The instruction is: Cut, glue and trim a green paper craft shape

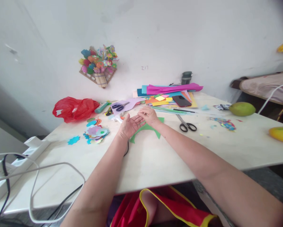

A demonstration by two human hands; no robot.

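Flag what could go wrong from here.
1. Green cutout: partly covered in view by the left hand and right hand, so it might get creased or shifted.
2. Scissors: lying loose just beyond the right forearm; an outward sweep could knock them.
3. Black cord: visible beside the left forearm; it could snag.
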